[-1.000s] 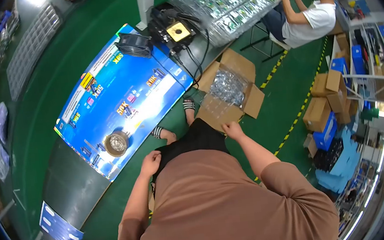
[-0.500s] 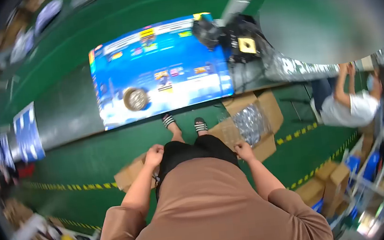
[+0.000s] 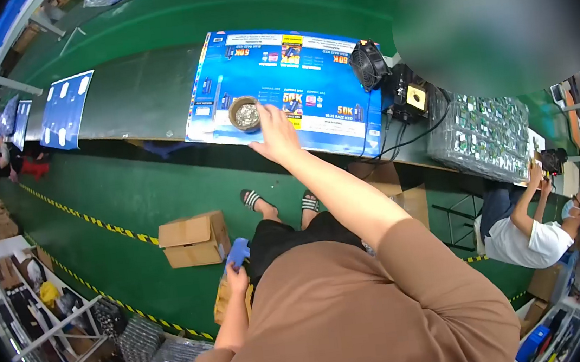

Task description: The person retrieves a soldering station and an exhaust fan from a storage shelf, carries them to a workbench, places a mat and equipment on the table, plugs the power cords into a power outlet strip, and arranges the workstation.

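A small round bowl (image 3: 235,118) with a brown rim, filled with many small shiny metallic pieces, sits on a blue printed sheet (image 3: 250,72) on the bench. My right hand (image 3: 278,136) reaches out to the bowl's right side. Its fingers are stretched along the rim, and the thumb is apart below them; I cannot tell how firmly they touch. Low beside my left thigh, my left hand (image 3: 237,278) is closed around the lower end of a blue object (image 3: 239,251), whose exact kind I cannot make out.
On the bench's right stand a black fan (image 3: 368,65), a black device with a yellow label (image 3: 410,98), cables and clear trays of green circuit boards (image 3: 476,137). A seated co-worker (image 3: 528,226) works there. A carton (image 3: 194,239) lies on the floor, left of my feet.
My right hand has moved from beside my thigh up to the bowl. A blue object now shows in my left hand, which has lowered. The view has shifted.
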Demonstrator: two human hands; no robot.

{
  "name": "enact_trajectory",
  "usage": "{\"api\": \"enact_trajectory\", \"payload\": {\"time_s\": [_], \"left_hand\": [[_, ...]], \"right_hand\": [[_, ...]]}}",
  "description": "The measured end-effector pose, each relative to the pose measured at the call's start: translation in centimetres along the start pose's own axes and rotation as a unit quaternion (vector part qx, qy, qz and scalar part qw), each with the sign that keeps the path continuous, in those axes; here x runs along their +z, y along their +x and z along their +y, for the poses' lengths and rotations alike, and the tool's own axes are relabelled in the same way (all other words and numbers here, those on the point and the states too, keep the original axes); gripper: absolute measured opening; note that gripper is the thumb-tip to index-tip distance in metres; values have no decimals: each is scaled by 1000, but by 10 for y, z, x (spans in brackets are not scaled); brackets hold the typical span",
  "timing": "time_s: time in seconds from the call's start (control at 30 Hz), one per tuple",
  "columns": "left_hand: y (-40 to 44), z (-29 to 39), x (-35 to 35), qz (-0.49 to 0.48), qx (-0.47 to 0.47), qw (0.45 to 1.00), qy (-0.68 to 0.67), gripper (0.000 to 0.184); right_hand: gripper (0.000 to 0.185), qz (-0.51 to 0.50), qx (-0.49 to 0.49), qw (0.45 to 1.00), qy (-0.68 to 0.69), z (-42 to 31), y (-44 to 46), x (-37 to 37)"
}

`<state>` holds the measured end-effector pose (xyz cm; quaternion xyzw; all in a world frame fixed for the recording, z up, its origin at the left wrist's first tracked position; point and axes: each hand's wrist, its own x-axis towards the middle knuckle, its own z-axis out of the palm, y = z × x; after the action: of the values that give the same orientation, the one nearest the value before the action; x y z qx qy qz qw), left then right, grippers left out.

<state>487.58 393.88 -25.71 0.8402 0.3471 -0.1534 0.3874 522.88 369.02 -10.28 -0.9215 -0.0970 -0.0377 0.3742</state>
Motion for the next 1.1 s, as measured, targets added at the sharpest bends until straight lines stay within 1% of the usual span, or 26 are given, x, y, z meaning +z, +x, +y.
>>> {"api": "enact_trajectory", "payload": {"time_s": [0.03,0.07,0.1,0.13,0.2,0.23,0.27,0.33,0.37,0.4,0.47,0.5,0.53,0.6,0.63,0.67,0.7,0.73,0.77,0.83,0.9,0.93,1.0,1.03,1.07,1.1], "left_hand": [[-4,0,-4,-3,4,1000,-3,41],[-9,3,-12,2,-24,1000,-19,41],[-13,7,-18,6,-54,998,-34,42],[-13,6,-23,0,-51,998,-34,42],[-10,6,-33,11,-85,995,-40,42],[-3,3,-35,7,-106,993,-49,42],[3,0,-39,2,-103,994,-47,42],[19,1,-48,-35,-112,992,-49,42],[28,6,-53,-36,-85,995,-25,40],[38,12,-58,-41,-80,996,-24,40],[72,11,-65,-47,-51,997,-18,36],[96,1,-64,-46,-21,999,-10,32],[113,7,-70,-52,-14,999,-8,32],[144,38,-77,-74,29,997,3,30],[144,75,-86,-105,2,994,-42,30],[159,87,-83,-108,5,993,-40,30],[175,94,-79,-101,65,992,-28,30],[188,104,-74,-93,125,988,-19,30],[193,126,-73,-96,127,987,-17,30],[194,173,-69,-118,171,978,-3,29],[193,203,-57,-133,185,973,-25,29],[190,218,-51,-146,197,968,-47,28],[170,248,-41,-152,197,968,-41,27],[160,256,-35,-119,236,964,-33,28],[151,268,-29,-85,277,957,-25,28],[143,279,-25,-38,379,924,24,33]], "right_hand": [[80,20,-1,998,-53,-3,13,9],[85,40,-1,994,-106,-5,22,13],[85,43,2,993,-112,-5,30,17],[87,23,2,993,-120,-5,37,20],[90,4,5,991,-131,-2,46,25],[90,-16,-1,994,-111,1,50,27],[90,-36,-6,995,-91,4,53,29],[90,-29,-7,995,-93,6,53,30],[88,-24,11,996,-91,6,52,27],[87,-18,30,995,-88,5,49,24],[84,39,57,992,-105,19,40,20],[84,45,73,989,-124,29,36,12],[83,65,71,987,-126,39,30,1],[80,90,126,973,-168,51,17,-29],[81,105,138,968,-183,67,8,-39],[83,104,153,962,-200,81,-1,-50],[83,105,182,957,-198,89,-9,-64],[82,108,190,948,-230,96,-17,-77],[82,114,192,946,-237,104,-23,-86],[81,119,194,942,-245,111,-28,-99],[62,158,141,926,-312,105,-29,-115],[62,157,140,927,-312,106,-25,-125],[38,214,113,942,-234,112,-8,-151],[25,265,94,932,-228,118,2,-164],[29,271,105,922,-257,120,12,-181],[33,250,136,916,-283,126,20,-194]]}}
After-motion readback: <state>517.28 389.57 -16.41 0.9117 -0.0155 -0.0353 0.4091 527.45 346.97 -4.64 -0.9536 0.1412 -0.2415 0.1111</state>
